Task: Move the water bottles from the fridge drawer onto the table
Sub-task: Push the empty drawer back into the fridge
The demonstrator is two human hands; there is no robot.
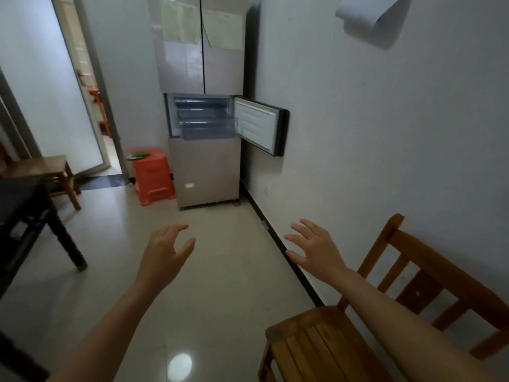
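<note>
A tall beige fridge (202,64) stands against the far wall. Its middle compartment door (261,128) is swung open to the right, showing clear plastic drawers (206,125) inside. I cannot make out any water bottles in them from here. The dark table (24,205) is at the left edge. My left hand (165,250) and my right hand (316,249) are both raised in front of me over the floor, fingers spread, holding nothing, well short of the fridge.
An orange plastic stool (153,176) with a small plate on top sits left of the fridge. A wooden chair (371,312) stands close at my right along the wall. A wooden stool (52,172) is behind the table, and a doorway (93,106) opens at the left.
</note>
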